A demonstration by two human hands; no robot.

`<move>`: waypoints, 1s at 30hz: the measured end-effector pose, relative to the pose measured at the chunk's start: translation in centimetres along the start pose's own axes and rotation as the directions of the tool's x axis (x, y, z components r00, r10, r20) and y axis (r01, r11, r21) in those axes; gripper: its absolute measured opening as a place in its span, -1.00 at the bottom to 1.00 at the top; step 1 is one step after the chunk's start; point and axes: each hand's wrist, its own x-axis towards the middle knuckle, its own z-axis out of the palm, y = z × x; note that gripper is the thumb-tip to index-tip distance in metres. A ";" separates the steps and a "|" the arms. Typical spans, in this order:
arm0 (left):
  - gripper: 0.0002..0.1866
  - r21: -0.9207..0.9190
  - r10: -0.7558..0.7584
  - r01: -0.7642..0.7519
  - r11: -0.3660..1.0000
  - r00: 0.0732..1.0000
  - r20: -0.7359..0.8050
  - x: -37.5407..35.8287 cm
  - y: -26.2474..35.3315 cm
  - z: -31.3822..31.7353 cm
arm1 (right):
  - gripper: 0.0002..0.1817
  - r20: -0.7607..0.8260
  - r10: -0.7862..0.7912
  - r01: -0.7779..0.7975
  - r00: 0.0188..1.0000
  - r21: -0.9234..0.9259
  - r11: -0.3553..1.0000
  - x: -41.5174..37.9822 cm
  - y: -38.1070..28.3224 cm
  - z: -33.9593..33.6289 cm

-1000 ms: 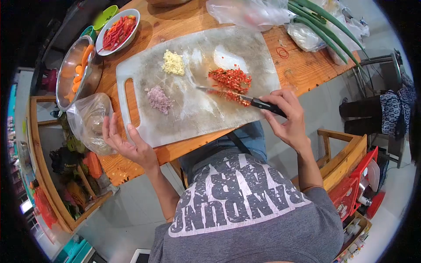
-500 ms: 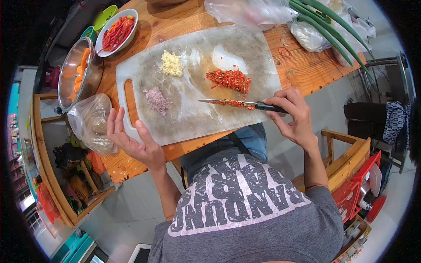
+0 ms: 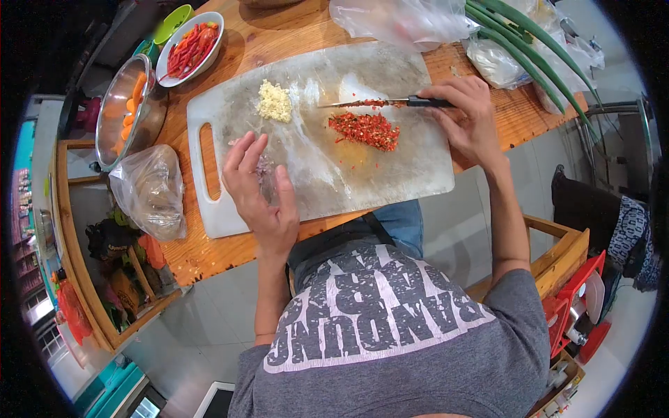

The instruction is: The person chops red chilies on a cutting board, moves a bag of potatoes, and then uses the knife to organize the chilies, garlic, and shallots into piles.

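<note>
My right hand grips the black handle of a kitchen knife. Its blade points left above the board, with red chili bits stuck along it. Just below the blade lies a pile of chopped red chili on the worn white cutting board. My left hand hovers over the board's left part, fingers spread and holding nothing. It mostly covers a small heap of chopped purple shallot. Above that hand sits a heap of minced pale garlic.
Left of the board are a white bowl of red chilies, a metal bowl with carrot pieces and a knotted plastic bag. Green onions and plastic bags lie at the back right. The wooden table's near edge runs before me.
The knife has gone from below the chili pile to above it, with my right hand. My left hand has moved right, from the board's handle to over the shallot.
</note>
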 end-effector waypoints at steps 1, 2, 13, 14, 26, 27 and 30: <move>-0.56 -0.007 -0.009 0.009 1.000 1.000 0.001 -0.1 0.0 0.0 | -0.67 0.015 -0.036 0.036 0.999 0.027 0.999 0.6 0.6 0.3; -0.55 0.004 -0.010 0.010 1.000 1.000 -0.001 -0.1 0.0 -0.1 | -0.67 0.028 -0.064 0.063 0.998 0.027 0.998 1.2 1.0 0.5; -0.53 0.033 -0.021 0.021 0.999 1.000 -0.004 -0.6 0.6 -0.8 | -0.68 0.141 -0.182 0.168 0.973 0.104 0.980 2.8 2.8 0.0; -0.54 0.021 -0.021 0.021 1.000 1.000 0.018 -0.6 0.7 -1.3 | -0.68 0.130 -0.166 0.160 0.977 0.052 0.986 2.1 2.0 -0.9; -0.54 -0.089 0.008 0.003 0.996 0.993 0.119 -0.2 1.2 -0.5 | -0.67 0.007 -0.015 0.015 1.000 -0.032 0.999 -0.2 0.4 -0.3; -0.53 -0.095 0.004 0.008 0.995 0.992 0.125 -0.1 1.2 -0.5 | -0.66 0.045 0.025 -0.024 0.999 -0.027 0.999 -0.5 -0.4 -0.6; -0.53 -0.107 0.001 0.013 0.994 0.992 0.127 0.0 1.1 -0.6 | -0.66 0.015 0.123 -0.124 0.992 0.068 0.990 -1.7 -3.2 -1.8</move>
